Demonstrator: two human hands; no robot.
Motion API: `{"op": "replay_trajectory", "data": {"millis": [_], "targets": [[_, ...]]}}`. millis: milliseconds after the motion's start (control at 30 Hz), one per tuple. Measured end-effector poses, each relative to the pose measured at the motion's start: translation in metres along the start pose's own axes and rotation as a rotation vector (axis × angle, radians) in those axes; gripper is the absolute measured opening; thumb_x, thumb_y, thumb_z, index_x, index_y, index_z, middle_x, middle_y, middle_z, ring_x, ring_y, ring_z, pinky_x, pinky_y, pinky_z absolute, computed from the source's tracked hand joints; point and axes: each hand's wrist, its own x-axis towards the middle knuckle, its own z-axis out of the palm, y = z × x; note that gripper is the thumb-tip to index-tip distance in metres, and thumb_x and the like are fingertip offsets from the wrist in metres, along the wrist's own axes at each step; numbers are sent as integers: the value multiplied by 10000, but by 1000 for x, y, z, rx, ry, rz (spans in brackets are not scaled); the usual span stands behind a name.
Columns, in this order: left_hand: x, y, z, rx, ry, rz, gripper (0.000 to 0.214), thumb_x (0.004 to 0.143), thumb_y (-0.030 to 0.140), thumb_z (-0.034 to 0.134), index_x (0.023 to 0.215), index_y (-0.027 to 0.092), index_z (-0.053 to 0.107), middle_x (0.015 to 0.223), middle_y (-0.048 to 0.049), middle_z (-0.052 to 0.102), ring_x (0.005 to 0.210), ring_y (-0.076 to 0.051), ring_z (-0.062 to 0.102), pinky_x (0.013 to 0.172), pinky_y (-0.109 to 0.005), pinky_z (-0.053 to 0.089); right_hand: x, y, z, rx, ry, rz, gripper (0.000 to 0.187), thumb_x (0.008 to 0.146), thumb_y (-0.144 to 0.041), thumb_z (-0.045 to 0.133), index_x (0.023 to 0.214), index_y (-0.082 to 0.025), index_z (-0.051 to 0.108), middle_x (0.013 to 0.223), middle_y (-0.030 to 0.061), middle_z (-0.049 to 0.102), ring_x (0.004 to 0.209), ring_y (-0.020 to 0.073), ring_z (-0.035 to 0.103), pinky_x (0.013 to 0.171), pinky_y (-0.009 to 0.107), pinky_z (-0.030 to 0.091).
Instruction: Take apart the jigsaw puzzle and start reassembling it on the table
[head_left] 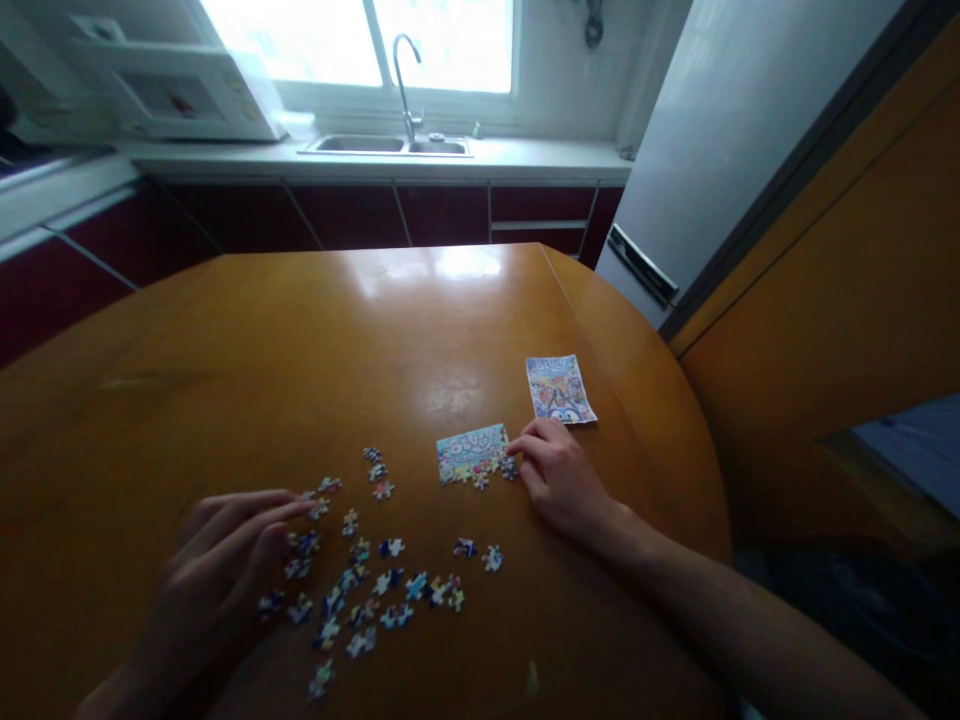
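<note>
A partly joined jigsaw puzzle (472, 452) lies on the wooden table, its upper part a light-blue band and its lower edge uneven. My right hand (559, 475) is at its right end, fingers bent and closed around a small puzzle piece (510, 467) against the puzzle's edge. On the left, my left hand (225, 560) rests low over the table with fingers stretched out. Its fingertips touch a loose puzzle piece (319, 508), and the thumb stays apart. Many loose pieces (364, 610) are scattered between the hands, some overlapping.
Beyond my right hand lies a printed picture sheet (559, 385) with slightly curled corners. The rounded wooden table (337, 340) faces a counter with a sink (360, 146) and a microwave (180, 95). A fridge (735, 130) stands at the right.
</note>
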Motion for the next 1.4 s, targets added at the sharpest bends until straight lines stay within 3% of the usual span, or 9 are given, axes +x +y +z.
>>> {"op": "replay_trajectory", "data": {"millis": [300,467,600,900,1400], "targets": [[3,-3,1,41,7,19,206,933,206,519,1042,247,689,1023,-47,671,942,-232,583,808,-371,470,4,14,-16,-11,108,82,240,850,-76,492,903,-213,681,905,74,617,930,239,553,835,406,456],[2,-4,2,38,19,51,238,928,157,507,1064,238,686,1018,-61,665,938,-237,580,803,-387,460,1,7,-9,-16,3,49,250,877,-75,484,940,-198,692,940,80,597,944,227,533,859,394,463],[0,-5,2,43,6,52,242,934,151,503,1077,243,675,1027,-62,659,946,-240,573,808,-395,454,-3,0,-1,-51,-111,-19,300,902,-81,472,1080,-196,685,1029,103,562,985,231,508,895,398,468],[-3,-7,4,2,13,13,256,914,194,522,1079,306,683,1029,-35,666,938,-253,582,799,-404,452,-6,-4,5,-150,-215,-49,337,912,-74,464,1129,-216,678,1075,106,521,1037,237,457,946,402,439],[-5,-11,5,13,-16,26,259,919,186,515,1085,284,688,1052,-38,667,966,-245,588,812,-380,467,-2,0,6,-91,-174,-34,364,871,-19,451,1100,-178,684,1081,114,548,1046,236,467,963,416,440]]}}
